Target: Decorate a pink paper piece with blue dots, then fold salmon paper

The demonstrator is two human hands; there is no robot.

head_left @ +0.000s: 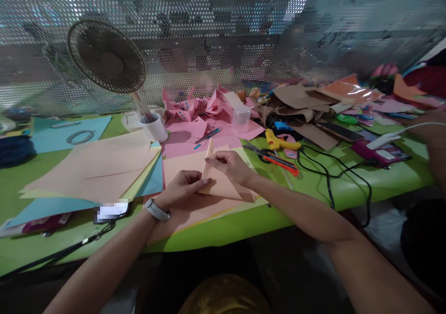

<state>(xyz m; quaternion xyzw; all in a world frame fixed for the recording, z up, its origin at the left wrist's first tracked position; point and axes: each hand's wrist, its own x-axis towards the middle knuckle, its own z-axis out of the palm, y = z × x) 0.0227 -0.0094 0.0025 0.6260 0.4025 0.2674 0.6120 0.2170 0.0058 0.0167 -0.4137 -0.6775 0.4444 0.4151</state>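
Note:
A peach sheet of paper (223,186), partly folded over, is held between both hands above other peach sheets. My left hand (184,186) grips its left lower edge, thumb on top and fingers partly hidden behind. Higher up, my right hand (226,163) pinches the raised, folded tip of the same paper. Under them lies a stack of peach paper (170,221) with a yellow sheet along its edge. To the right of my right hand rest scissors (256,150), an orange cutter knife (282,162) and a yellow glue gun (280,141).
Peach sheets (94,160) spread at left, near a phone (111,211) on a strap. A white cup (154,127) and a fan (108,56) stand behind. Pink folded papers (188,109), a clear plastic cup (241,118) and brown paper (299,98) crowd the back. Black cables (327,174) hang over the right edge.

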